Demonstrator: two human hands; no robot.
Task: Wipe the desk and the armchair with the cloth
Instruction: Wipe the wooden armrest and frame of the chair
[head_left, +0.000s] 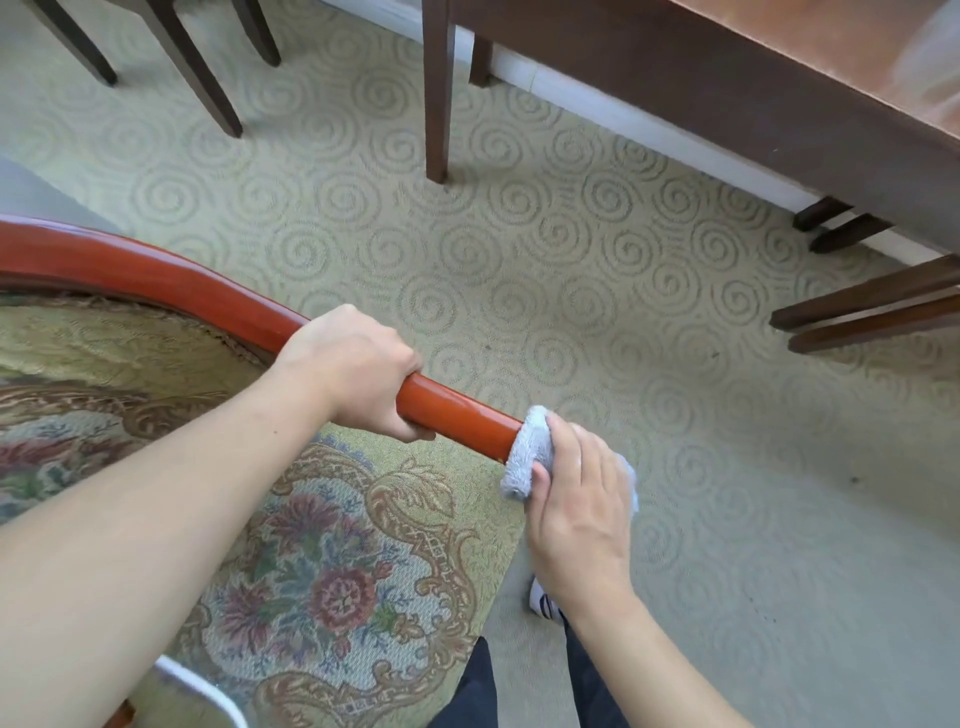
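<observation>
The armchair fills the lower left: a glossy red-brown wooden arm rail (156, 275) curves from the left edge down to the middle, above a floral tapestry seat (322, 571). My left hand (358, 369) grips the rail near its end. My right hand (576, 499) holds a grey cloth (524, 457) wrapped over the very tip of the rail. The dark wooden desk (779, 93) stands at the top right, its brown top partly in view.
Green carpet with a spiral pattern (571, 249) covers the floor between armchair and desk. Dark chair legs (208, 78) stand at the top left, and more dark legs (872, 306) jut in at the right. A white shoe (545, 603) shows below my right hand.
</observation>
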